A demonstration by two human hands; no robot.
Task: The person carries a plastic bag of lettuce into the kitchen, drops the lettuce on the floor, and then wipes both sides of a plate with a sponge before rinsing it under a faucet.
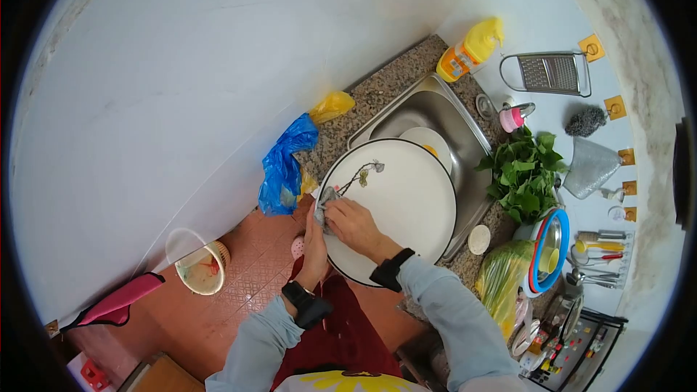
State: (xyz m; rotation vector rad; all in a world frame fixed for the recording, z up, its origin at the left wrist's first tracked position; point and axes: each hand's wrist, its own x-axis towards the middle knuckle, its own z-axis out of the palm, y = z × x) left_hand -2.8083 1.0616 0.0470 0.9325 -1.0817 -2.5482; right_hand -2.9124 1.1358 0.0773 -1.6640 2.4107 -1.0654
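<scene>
A large round white plate (406, 210) with a dark rim and a painted branch is held over the near edge of the steel sink (465, 120). My left hand (314, 252) grips the plate's left rim, its fingers partly hidden. A grey cloth (324, 205) is bunched against the plate near that rim, with my right hand (353, 226) closed on it. Under the large plate, a smaller white dish (425, 135) lies in the sink, partly covered.
Blue bag (285, 167) and yellow bag (332, 106) lie on the counter's left end. Yellow bottle (470, 49), leafy greens (524, 174) and basins (549, 250) line the sink's far and right sides. A waste bin (201, 270) stands on the floor.
</scene>
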